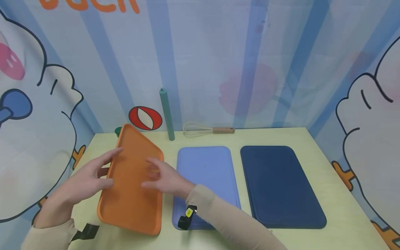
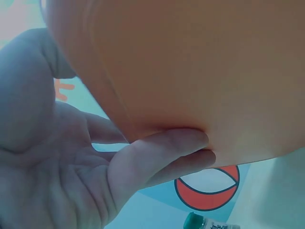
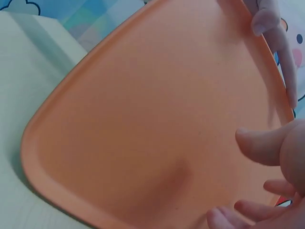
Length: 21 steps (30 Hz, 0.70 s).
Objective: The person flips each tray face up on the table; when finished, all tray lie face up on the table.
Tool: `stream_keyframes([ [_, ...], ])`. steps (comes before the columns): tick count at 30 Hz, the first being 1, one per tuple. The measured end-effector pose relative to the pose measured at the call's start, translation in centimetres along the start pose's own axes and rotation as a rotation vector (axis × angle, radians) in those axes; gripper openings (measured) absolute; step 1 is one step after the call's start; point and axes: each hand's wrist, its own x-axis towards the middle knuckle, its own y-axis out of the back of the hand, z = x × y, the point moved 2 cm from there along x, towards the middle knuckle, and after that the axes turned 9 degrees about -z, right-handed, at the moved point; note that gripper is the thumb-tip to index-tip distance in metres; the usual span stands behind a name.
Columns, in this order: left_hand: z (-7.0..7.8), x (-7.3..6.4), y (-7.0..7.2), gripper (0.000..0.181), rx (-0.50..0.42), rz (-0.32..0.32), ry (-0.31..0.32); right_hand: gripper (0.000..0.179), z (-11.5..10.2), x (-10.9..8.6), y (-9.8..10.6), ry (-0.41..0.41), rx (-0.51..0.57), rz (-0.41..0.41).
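An orange tray (image 1: pixel 132 208) stands tilted on its side at the left of the table, its inner face toward the right hand. My left hand (image 1: pixel 85 178) grips its left edge, thumb on the inner face and fingers behind, as the left wrist view shows. The right hand (image 1: pixel 167 177) hovers in front of the inner face, fingers loosely bent and apart, holding nothing. In the right wrist view its thumb (image 3: pixel 259 145) and fingertips overlap the tray surface. To the right lies a periwinkle tray (image 1: pixel 204 173), partly under the right forearm.
Farther right lies a navy tray (image 1: pixel 281 187). Along the back edge are a whisk (image 1: pixel 218 130) with a wooden handle and an upright green candle-like stick (image 1: pixel 167 114). A small green-capped container (image 2: pixel 194 221) is partly hidden behind the orange tray. A printed cloth (image 1: pixel 203 62) surrounds the table.
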Motion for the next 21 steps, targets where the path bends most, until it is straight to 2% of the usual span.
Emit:
stream_keyframes([
  [7,-0.7,-0.3,0.1,0.093,-0.003,0.014,0.000,0.083,1.7,0.2,0.4,-0.091,-0.055,0.063],
  [11,-1.2,-0.6,0.2,0.091,-0.010,0.016,-0.010,0.083,2.5,0.2,0.5,-0.151,-0.072,0.073],
  [17,-2.3,-1.0,0.5,0.089,-0.104,0.001,-0.060,0.083,3.0,0.1,0.7,-0.169,-0.045,0.070],
  [21,-3.5,-1.3,0.8,0.089,-0.148,-0.001,-0.098,0.083,3.2,0.0,0.8,-0.209,-0.060,0.076],
])
